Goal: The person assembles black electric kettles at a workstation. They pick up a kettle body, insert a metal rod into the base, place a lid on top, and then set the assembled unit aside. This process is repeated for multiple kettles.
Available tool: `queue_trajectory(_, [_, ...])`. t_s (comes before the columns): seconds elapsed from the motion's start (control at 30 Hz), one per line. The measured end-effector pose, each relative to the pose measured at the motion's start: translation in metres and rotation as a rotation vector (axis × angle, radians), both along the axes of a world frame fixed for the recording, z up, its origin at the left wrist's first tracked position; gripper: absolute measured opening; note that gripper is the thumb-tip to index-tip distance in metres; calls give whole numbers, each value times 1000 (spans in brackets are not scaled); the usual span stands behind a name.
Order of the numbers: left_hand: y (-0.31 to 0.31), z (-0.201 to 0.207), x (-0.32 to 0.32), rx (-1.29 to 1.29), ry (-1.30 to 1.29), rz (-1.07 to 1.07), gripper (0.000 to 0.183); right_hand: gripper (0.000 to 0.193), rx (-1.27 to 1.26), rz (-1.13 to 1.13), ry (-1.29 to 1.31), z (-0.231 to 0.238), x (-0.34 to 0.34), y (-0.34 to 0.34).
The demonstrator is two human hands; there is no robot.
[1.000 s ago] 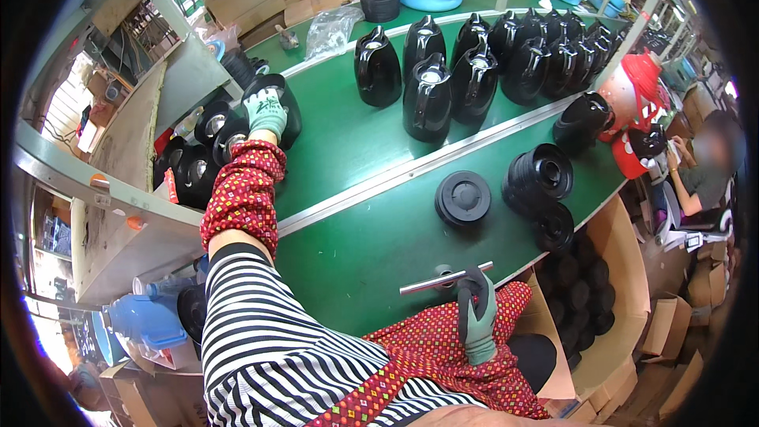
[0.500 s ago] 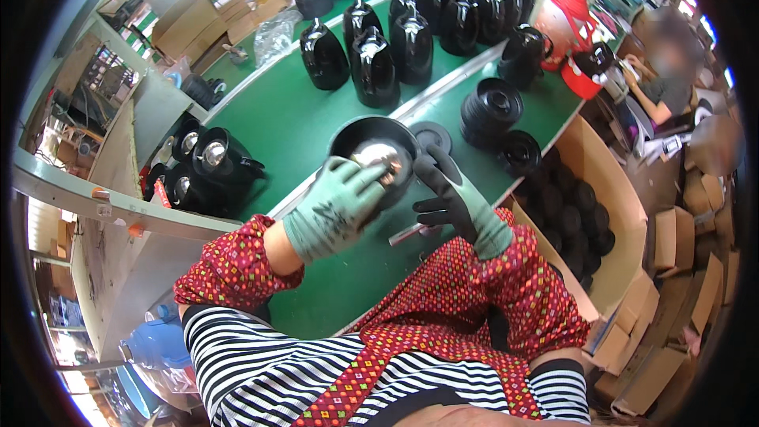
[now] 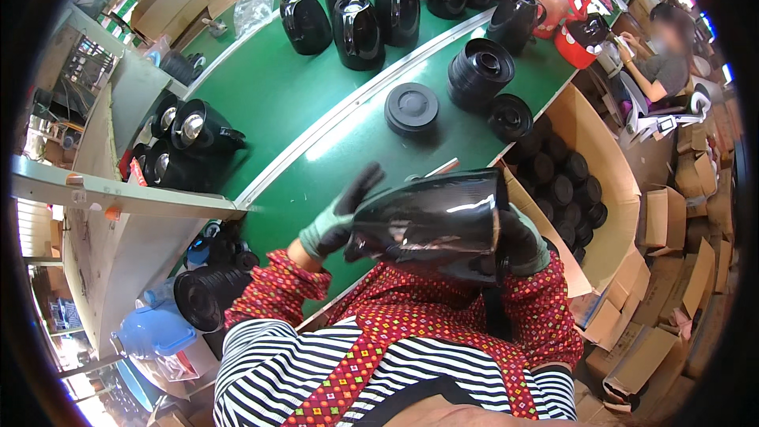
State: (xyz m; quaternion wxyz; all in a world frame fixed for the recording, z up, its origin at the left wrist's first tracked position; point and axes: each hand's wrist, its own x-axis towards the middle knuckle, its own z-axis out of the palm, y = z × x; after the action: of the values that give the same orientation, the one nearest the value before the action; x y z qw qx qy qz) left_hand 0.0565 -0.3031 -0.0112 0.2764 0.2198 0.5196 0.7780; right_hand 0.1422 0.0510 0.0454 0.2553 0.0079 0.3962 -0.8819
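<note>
A glossy black jug (image 3: 431, 225) lies sideways in the air just in front of me, its wide end to the right. My right hand (image 3: 522, 243), in a green and black glove, grips that wide end; part of its fingers is hidden behind the rim. My left hand (image 3: 336, 221), gloved the same way, is by the narrow end with its fingers spread, one pointing up. Whether its lower fingers touch the jug is hard to see. Beyond the jug, a black round plastic disc (image 3: 412, 107) rests on the green table (image 3: 308, 182).
Black discs stand in a stack (image 3: 479, 71), with another disc (image 3: 510, 117) beside it. Several upright black jugs (image 3: 357, 32) occupy the far side. Open jugs (image 3: 198, 130) lie at left. A cardboard box (image 3: 605, 166) of black round parts is at right; a person (image 3: 668, 55) sits beyond.
The jug has come nearer to me and been tipped from mouth-facing onto its side. My left hand has left its shiny opening; my right hand has moved from the disc to the jug's wide end.
</note>
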Motion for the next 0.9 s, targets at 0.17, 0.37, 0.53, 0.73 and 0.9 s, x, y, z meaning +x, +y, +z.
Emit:
queue_trajectory(0.17, [28,-6,28,191,-408,34,71,72,88,200,-94,26,-28,-39])
queue_trajectory(0.37, [3,-42,24,-57,-147,7,56,72,898,156,461,-9,-137,-64])
queue_trajectory(0.53, [-16,-27,15,-268,65,109,55,99,2008,42,829,-65,-233,-92])
queue_trajectory(0.73, [-29,-17,12,-442,301,160,54,97,1983,73,831,-90,-255,-84])
queue_trajectory(0.9, [-27,-66,12,3,-300,131,53,88,1320,-254,955,-19,-169,-70])
